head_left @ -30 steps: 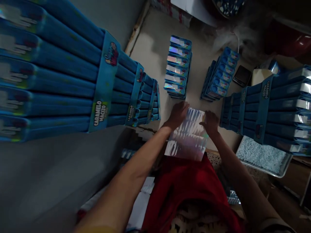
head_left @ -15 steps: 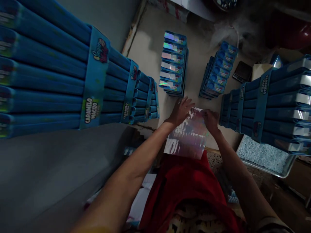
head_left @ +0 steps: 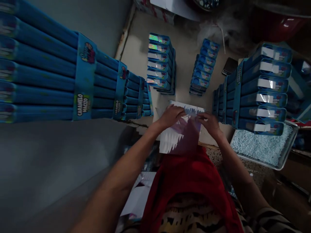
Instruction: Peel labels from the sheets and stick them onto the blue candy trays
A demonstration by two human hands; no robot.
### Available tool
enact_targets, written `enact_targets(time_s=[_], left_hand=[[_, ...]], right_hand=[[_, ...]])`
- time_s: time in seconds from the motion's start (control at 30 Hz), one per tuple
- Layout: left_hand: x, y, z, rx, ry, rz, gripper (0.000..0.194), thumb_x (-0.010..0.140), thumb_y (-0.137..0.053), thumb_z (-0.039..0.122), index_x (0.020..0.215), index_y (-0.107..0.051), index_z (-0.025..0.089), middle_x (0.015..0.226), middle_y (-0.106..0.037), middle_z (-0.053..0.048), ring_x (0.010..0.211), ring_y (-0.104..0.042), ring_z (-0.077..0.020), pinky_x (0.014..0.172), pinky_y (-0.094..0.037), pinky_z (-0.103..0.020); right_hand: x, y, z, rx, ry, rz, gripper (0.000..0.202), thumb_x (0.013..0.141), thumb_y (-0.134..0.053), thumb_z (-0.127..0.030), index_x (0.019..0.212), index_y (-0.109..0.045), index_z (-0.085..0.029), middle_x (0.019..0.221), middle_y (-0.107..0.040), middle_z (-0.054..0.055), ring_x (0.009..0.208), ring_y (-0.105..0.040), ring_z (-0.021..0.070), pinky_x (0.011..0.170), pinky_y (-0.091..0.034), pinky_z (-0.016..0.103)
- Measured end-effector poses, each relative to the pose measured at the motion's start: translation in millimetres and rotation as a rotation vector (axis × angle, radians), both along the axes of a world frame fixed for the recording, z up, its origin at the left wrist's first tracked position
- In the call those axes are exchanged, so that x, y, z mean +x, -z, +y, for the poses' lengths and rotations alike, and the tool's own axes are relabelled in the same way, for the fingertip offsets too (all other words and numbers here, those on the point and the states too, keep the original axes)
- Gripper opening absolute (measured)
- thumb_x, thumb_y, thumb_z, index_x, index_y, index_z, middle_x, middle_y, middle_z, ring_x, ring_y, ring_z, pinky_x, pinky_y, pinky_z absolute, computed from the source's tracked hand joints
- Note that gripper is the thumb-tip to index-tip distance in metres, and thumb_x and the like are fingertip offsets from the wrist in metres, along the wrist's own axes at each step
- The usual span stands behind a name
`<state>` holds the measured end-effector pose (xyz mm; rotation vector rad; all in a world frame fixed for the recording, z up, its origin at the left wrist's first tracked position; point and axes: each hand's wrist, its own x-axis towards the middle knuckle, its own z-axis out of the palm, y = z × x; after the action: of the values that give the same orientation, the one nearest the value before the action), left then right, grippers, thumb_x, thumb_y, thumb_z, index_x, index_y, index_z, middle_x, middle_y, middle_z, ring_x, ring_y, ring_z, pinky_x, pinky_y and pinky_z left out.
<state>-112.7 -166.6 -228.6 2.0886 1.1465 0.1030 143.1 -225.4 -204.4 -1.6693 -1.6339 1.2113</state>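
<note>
A shiny, iridescent sheet (head_left: 187,142) lies flat at the table's near edge, reaching toward the red apron. My left hand (head_left: 173,116) rests over its upper left part, fingers bent together and pressed onto it. At the upper right edge my right hand (head_left: 209,123) pinches the sheet between thumb and fingers. Whether a smaller piece is between those fingertips is too fine to see. Just beyond the hands, a stack of blue boxes (head_left: 159,66) carries shiny strips on its ends. Another stack of blue boxes (head_left: 204,68) stands to its right, with round holes in the ends.
Long blue boxes in printed bands (head_left: 84,77) fill the left side. More banded boxes (head_left: 250,94) stand on the right, above a metal tray (head_left: 288,160) of pale blue pellets. A small dark scale-like device (head_left: 229,66) and a red bowl (head_left: 279,24) sit farther back.
My left hand has come down from spread fingers above the sheet's top edge onto its upper left part. My right hand stays at the upper right edge. The whole view has shifted slightly.
</note>
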Motion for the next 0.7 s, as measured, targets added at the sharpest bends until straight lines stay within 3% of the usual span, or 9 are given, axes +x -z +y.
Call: enact_targets(time_s=[0.2,0.33,0.47,0.57,0.7], left_hand=[[-5,-0.2,-15,-0.034,0.051,0.044,0.031,0.105,-0.043,0.035,0.090,-0.066,0.021,0.099,-0.077,-0.008,0.105,-0.070,-0.0276,0.118,-0.032,-0.053],[-10,-4.0,-20,-0.047,0.055,0.034,0.030,0.105,-0.045,0.035,0.091,-0.068,0.021,0.099,-0.078,-0.007,0.105,-0.070,-0.0270,0.120,-0.030,-0.053],[-14,-12.6,-24,0.037,0.036,0.034,0.025,0.104,-0.053,0.037,0.104,-0.073,0.023,0.103,-0.078,-0.008,0.105,-0.070,-0.0276,0.118,-0.031,-0.052],[-7,-14.4,-30,0.110,0.101,-0.009,0.029,0.103,-0.059,0.041,0.124,-0.073,0.028,0.109,-0.076,-0.008,0.108,-0.068,-0.0275,0.115,-0.034,-0.049],[3,-6.9,-41,0.118,0.099,0.000,0.031,0.103,-0.057,0.042,0.117,-0.078,0.024,0.101,-0.074,-0.011,0.101,-0.066,-0.0285,0.095,-0.044,-0.042]], right_hand=[[-2,1.2,-12,-0.283,0.009,-0.021,0.024,0.076,-0.083,-0.026,0.099,-0.084,-0.021,0.088,-0.080,0.003,0.081,-0.071,0.0192,0.078,-0.051,0.029],[-5,5.0,-15,-0.461,0.035,0.099,0.024,0.076,-0.083,-0.040,0.083,-0.080,-0.017,0.074,-0.074,0.000,0.071,-0.065,0.0157,0.065,-0.043,0.025],[-5,2.0,-14,-0.425,-0.051,0.126,0.043,0.083,-0.074,-0.058,0.069,-0.072,-0.017,0.064,-0.062,-0.002,0.066,-0.056,0.0136,0.061,-0.036,0.025],[-5,0.3,-10,-0.388,-0.066,0.172,0.037,0.085,-0.071,-0.053,0.077,-0.073,-0.018,0.074,-0.067,0.000,0.074,-0.059,0.0145,0.068,-0.041,0.025],[-8,-2.4,-7,-0.412,-0.107,0.071,0.032,0.092,-0.065,-0.046,0.076,-0.070,-0.018,0.072,-0.067,0.000,0.073,-0.060,0.0161,0.068,-0.041,0.026]])
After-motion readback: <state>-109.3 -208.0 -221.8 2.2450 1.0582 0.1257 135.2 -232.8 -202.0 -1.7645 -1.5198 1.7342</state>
